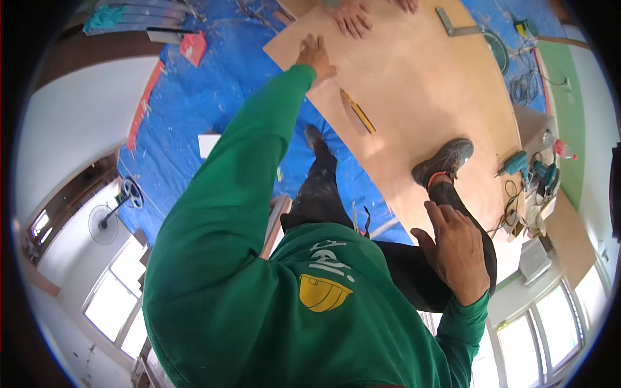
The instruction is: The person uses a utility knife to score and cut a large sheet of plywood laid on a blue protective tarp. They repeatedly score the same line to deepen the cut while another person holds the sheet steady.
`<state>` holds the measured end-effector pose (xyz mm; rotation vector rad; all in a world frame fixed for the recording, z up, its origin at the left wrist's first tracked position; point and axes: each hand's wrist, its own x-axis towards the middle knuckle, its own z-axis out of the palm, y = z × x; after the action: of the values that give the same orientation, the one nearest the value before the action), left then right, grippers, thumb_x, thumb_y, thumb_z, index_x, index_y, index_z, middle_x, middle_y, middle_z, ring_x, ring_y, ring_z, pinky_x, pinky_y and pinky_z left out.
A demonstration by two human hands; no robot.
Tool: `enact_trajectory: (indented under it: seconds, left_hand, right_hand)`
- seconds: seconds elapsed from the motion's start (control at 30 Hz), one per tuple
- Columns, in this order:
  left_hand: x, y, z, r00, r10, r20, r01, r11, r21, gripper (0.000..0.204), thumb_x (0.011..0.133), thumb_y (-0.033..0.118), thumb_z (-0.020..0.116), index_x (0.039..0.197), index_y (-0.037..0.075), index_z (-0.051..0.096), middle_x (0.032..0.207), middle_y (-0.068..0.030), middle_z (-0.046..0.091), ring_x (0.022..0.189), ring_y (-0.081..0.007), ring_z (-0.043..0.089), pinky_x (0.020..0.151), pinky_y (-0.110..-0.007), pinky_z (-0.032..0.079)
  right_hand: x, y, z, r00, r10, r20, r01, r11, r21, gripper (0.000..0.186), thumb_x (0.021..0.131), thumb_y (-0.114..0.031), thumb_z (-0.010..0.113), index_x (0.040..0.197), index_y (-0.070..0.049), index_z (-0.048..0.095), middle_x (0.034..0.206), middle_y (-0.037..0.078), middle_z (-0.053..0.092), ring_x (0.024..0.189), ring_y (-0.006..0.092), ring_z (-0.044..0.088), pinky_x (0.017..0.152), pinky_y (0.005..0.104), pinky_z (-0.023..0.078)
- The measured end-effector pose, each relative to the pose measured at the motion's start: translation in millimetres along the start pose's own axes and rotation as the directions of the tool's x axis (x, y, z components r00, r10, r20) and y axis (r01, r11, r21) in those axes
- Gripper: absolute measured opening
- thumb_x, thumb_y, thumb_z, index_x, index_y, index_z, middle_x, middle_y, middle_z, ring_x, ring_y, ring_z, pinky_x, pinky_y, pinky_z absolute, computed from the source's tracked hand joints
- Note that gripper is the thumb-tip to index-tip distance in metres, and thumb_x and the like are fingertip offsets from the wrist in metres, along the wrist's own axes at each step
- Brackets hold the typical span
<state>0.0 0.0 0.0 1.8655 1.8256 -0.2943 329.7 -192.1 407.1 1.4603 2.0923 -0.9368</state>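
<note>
A large sheet of plywood (420, 84) lies before me. My left hand (315, 59) rests on it near its left edge, thumb apart from the fingers and nothing visible in it. My right hand (455, 251) is over my bent right leg, fingers extended and holding nothing; whether it touches the leg I cannot tell. On the board between them lies a slim yellow and black tool (358, 111), its exact kind unclear. My right shoe (443, 161) stands on the board. Another person's hand (352, 18) is flat on the board's far part, their other hand partly cut off.
A metal square (453, 24) lies at the board's far right. Blue sheeting (220, 77) covers the floor at left. On the right are a teal power drill (514, 165), other tools, cables (525, 87) and a plastic bottle (564, 150). A fan (103, 224) stands at left.
</note>
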Motion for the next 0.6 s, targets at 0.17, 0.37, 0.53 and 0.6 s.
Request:
enact_trajectory:
  seconds: [0.17,0.37,0.53,0.6]
  left_hand:
    - [47,12,18,0.992,-0.015,-0.128,0.016,1.0,0.008,0.139,0.072,0.066,0.083,0.159,-0.014,0.009,0.163,-0.0405,0.015,0.154,-0.0549,0.009,0.126,-0.056,0.016]
    - [60,20,44,0.995,-0.099,-0.006,0.1,0.995,0.026,0.148,0.066,0.063,0.088,0.163,-0.004,-0.001,0.162,-0.0432,0.006,0.153,-0.0584,0.0,0.125,-0.06,0.016]
    - [57,24,37,0.989,-0.151,-0.012,0.15,0.989,-0.007,0.149,0.063,0.062,0.09,0.166,0.01,-0.004,0.159,-0.0481,-0.002,0.151,-0.0619,-0.003,0.125,-0.059,0.015]
    - [57,26,42,0.987,-0.158,-0.02,0.158,0.987,0.01,0.149,0.063,0.061,0.091,0.166,0.011,-0.005,0.159,-0.0487,-0.003,0.151,-0.0621,-0.003,0.125,-0.059,0.015]
  right_hand:
    - [30,30,1,0.995,0.097,-0.016,-0.096,0.992,0.077,0.052,0.085,-0.022,0.08,0.13,-0.004,0.061,0.108,0.016,0.067,0.098,0.0359,0.067,0.084,0.0452,0.054]
    - [38,55,-31,0.988,0.138,-0.066,-0.131,0.987,0.096,0.054,0.084,-0.023,0.081,0.129,-0.001,0.061,0.111,0.018,0.067,0.099,0.0357,0.066,0.084,0.0442,0.053]
    - [45,71,-65,0.994,0.071,-0.083,-0.063,0.994,0.094,0.064,0.082,-0.03,0.083,0.134,-0.002,0.06,0.114,0.018,0.067,0.095,0.0367,0.067,0.079,0.0462,0.054]
    - [45,80,-79,0.995,0.088,-0.055,-0.075,0.976,0.206,0.065,0.082,-0.034,0.083,0.135,-0.004,0.061,0.116,0.019,0.067,0.093,0.0383,0.067,0.077,0.0468,0.055]
